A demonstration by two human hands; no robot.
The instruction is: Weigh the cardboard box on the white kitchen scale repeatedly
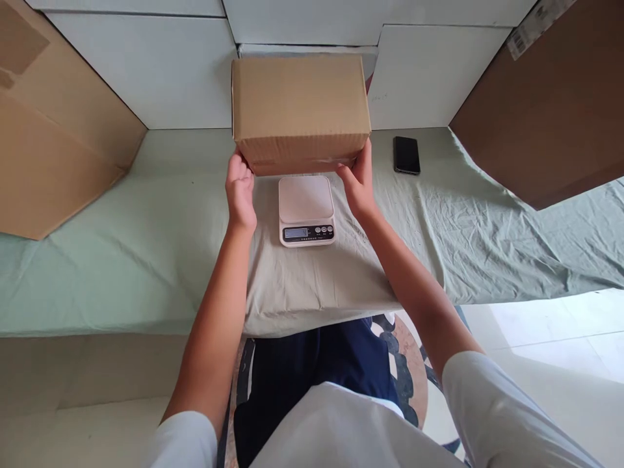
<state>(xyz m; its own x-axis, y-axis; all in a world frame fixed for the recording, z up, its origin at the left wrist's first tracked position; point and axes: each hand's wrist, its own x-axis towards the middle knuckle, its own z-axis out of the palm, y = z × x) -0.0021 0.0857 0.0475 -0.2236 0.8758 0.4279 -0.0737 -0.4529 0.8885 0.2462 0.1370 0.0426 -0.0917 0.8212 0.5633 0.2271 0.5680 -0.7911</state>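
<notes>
Gripping the cardboard box (300, 110) by its two short ends, the left hand (240, 192) and right hand (359, 184) hold it between their fingers, long axis crosswise, just beyond and above the scale (306, 209).

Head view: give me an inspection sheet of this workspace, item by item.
Surface: wrinkled pale green sheet over a table.
Job's things: cardboard box, closed, held just behind the kitchen scale; whether it rests on the sheet cannot be told.
Clutter: black phone lying flat, right of the box.
Hands: left hand and right hand grip the box's lower corners.
Cables: nothing seen.
Surroundings: large leaning cartons on both sides, white panels behind.
</notes>
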